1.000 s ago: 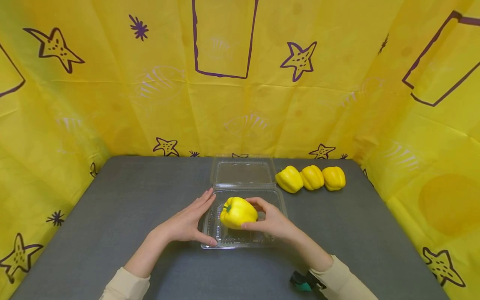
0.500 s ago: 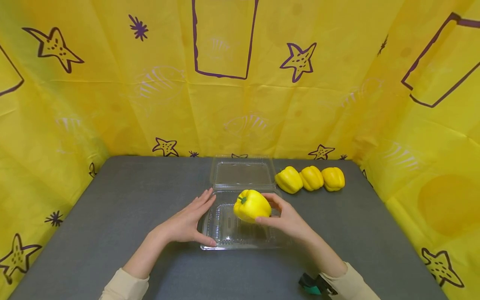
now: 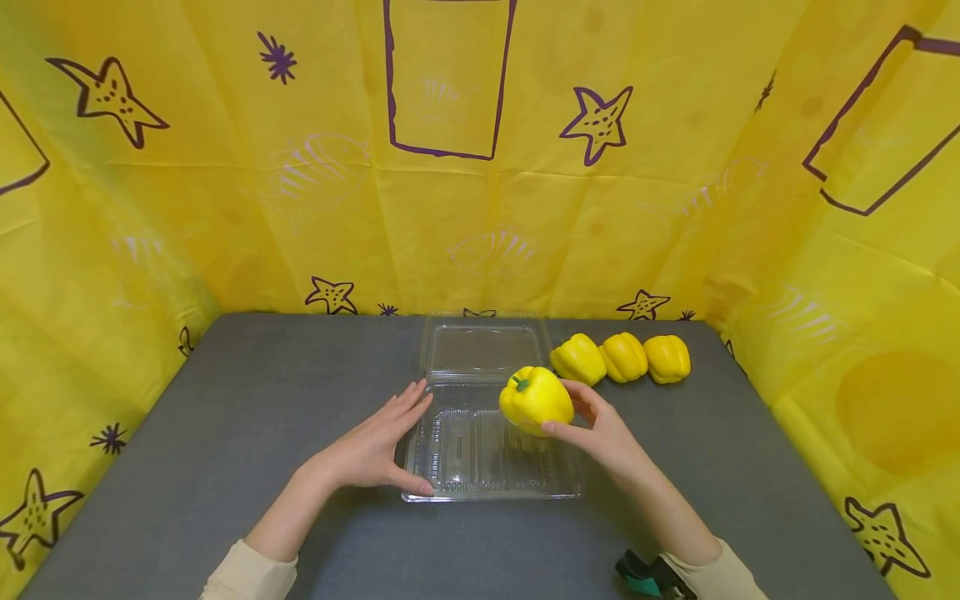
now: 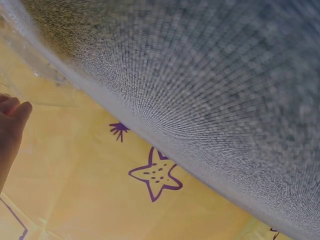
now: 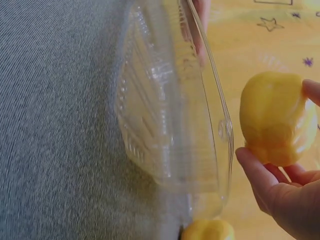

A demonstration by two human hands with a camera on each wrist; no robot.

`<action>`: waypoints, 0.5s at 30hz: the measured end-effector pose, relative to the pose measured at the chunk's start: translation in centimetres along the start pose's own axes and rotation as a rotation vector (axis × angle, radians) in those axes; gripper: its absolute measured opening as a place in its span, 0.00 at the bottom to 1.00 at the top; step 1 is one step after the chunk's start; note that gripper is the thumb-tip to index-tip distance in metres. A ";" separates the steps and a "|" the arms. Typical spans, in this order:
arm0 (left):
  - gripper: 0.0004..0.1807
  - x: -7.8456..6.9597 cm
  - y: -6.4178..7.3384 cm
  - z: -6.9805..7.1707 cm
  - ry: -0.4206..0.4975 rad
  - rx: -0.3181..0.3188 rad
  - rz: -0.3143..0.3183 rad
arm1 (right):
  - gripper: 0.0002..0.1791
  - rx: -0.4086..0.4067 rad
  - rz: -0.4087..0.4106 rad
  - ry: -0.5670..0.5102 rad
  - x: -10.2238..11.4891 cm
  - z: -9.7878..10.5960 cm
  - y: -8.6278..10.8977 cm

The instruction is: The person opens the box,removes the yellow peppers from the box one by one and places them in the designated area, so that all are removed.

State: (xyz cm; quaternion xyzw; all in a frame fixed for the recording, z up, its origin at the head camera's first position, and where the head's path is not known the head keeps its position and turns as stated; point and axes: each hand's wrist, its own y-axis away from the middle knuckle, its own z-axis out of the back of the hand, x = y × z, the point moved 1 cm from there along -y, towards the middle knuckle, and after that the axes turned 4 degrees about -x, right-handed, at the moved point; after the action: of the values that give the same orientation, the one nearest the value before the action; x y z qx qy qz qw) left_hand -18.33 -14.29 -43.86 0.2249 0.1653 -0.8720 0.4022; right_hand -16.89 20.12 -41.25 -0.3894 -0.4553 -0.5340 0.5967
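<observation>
A yellow bell pepper (image 3: 536, 400) with a green stem is held in my right hand (image 3: 611, 437), thumb at its near side and fingers behind. It hangs over the right part of a clear plastic clamshell container (image 3: 491, 487), whose lid (image 3: 486, 348) lies folded back. In the right wrist view the bell pepper (image 5: 275, 117) sits between thumb and fingers, above the container's rim (image 5: 220, 127). My left hand (image 3: 371, 442) rests along the container's left edge, fingers straight and thumb at the front corner. Only fingertips (image 4: 20, 112) of it show in the left wrist view.
Several more things share the grey table (image 3: 300, 367): three yellow bell peppers (image 3: 578, 359) stand in a row at the back right, beside the lid. A yellow patterned cloth (image 3: 480, 208) walls the back and sides. A dark strap (image 3: 652, 577) is by the right sleeve.
My right hand has carried the bell pepper rightward and a little farther back, from the middle of the container to its right part. My left hand has stayed at the left edge.
</observation>
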 end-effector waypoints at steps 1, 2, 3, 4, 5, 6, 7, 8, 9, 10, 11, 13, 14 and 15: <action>0.69 0.0 0.0 0.0 -0.002 -0.002 -0.005 | 0.35 -0.009 -0.002 -0.002 0.0 0.2 0.1; 0.69 0.0 0.0 0.0 -0.005 -0.004 -0.009 | 0.35 -0.019 -0.005 -0.002 0.0 0.3 0.1; 0.69 -0.1 0.0 0.0 -0.008 -0.006 -0.012 | 0.35 -0.026 -0.011 -0.008 -0.1 0.5 0.2; 0.69 -0.1 0.0 0.0 -0.008 -0.008 -0.015 | 0.35 -0.034 -0.014 -0.013 -0.1 0.6 0.2; 0.69 -0.1 0.0 0.0 -0.009 -0.010 -0.019 | 0.35 -0.043 -0.017 -0.017 -0.1 0.7 0.3; 0.69 -0.1 0.0 0.0 -0.009 -0.012 -0.020 | 0.35 -0.054 -0.015 -0.019 -0.1 0.9 0.3; 0.69 -0.1 0.1 0.0 -0.009 -0.012 -0.021 | 0.35 -0.062 -0.014 -0.025 -0.2 1.0 0.3; 0.70 0.0 0.0 0.0 -0.009 -0.013 -0.023 | 0.35 -0.073 -0.014 -0.032 -0.2 1.2 0.3; 0.69 0.0 0.0 0.0 -0.008 -0.015 -0.024 | 0.35 -0.084 -0.011 -0.037 -0.3 1.3 0.3; 0.69 0.0 0.0 0.0 -0.008 -0.016 -0.026 | 0.35 -0.097 -0.008 -0.041 -0.4 1.5 0.3; 0.69 0.0 0.0 -0.1 -0.009 -0.017 -0.027 | 0.35 -0.108 -0.006 -0.043 -0.4 1.7 0.4; 0.69 0.0 0.0 -0.1 -0.008 -0.017 -0.026 | 0.35 -0.131 -0.005 -0.043 -0.5 2.0 0.4; 0.69 0.0 0.0 -0.1 -0.008 -0.017 -0.026 | 0.36 -0.143 -0.004 -0.043 -0.6 2.2 0.5; 0.69 0.0 0.0 -0.1 -0.007 -0.017 -0.024 | 0.36 -0.153 0.000 -0.042 -0.6 2.4 0.5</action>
State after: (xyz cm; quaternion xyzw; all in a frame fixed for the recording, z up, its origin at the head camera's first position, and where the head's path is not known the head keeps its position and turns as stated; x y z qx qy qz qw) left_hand -18.31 -14.26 -43.93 0.2163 0.1738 -0.8762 0.3940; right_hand -16.72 22.68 -41.17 -0.4449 -0.4256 -0.5591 0.5554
